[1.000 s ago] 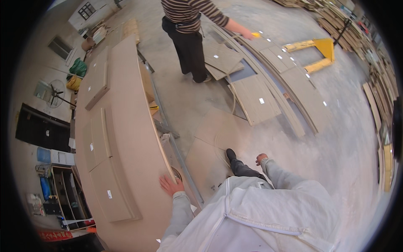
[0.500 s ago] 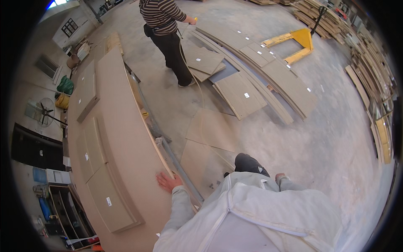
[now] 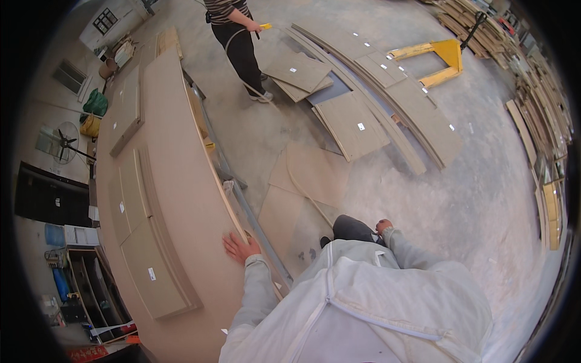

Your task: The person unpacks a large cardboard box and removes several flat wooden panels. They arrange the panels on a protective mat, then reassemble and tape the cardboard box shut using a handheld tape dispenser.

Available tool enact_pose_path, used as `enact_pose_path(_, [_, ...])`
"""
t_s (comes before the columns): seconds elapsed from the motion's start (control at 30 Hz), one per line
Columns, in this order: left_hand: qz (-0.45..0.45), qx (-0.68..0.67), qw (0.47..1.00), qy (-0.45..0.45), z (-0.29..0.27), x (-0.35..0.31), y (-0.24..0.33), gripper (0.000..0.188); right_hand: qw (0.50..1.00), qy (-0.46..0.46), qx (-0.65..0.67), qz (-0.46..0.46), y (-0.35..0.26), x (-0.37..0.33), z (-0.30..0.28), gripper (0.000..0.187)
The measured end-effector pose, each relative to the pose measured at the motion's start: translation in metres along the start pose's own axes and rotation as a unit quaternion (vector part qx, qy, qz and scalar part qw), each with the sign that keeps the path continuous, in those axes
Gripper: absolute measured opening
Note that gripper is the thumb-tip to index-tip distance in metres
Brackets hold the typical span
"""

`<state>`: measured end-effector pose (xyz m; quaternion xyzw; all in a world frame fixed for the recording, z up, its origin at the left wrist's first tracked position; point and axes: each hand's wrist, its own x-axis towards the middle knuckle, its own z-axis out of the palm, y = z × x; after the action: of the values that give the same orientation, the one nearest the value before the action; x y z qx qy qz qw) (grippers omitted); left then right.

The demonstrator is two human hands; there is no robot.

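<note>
Head view: left hand lies flat, fingers spread, at the edge of the brown surface, with nothing in its grasp that shows; right hand hangs well apart, fingers curled, and whether it holds anything, can't tell! Labelled flat panels lie left of that spread palm, untouched. Well ahead of both hands, a co-worker grips a yellow tool. Looks like a bracing step; handling a panel would call for reaching left.
</note>
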<state>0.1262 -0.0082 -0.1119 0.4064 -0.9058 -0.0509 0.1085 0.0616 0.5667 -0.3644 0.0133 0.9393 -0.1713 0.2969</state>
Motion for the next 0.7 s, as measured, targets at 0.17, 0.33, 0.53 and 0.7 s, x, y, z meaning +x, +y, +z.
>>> enact_pose_path(0.17, [0.003,0.024,1.0,-0.013,0.001,0.002,0.001,0.078,0.965,-0.08,-0.235,-0.078,-0.024,-0.007,-0.017,0.022])
enact_pose_path(0.33, [0.006,0.041,0.999,-0.016,0.004,0.003,-0.001,0.079,0.976,-0.094,-0.179,-0.078,-0.044,-0.011,-0.043,0.022])
enact_pose_path(0.53, [0.012,0.065,0.998,-0.017,0.001,0.001,0.002,0.08,0.963,-0.106,-0.223,-0.109,-0.045,0.02,-0.041,0.022])
enact_pose_path(0.7, [0.013,0.062,0.998,-0.025,-0.007,0.0,0.007,0.083,0.966,-0.075,-0.239,-0.061,-0.015,0.074,-0.023,0.017])
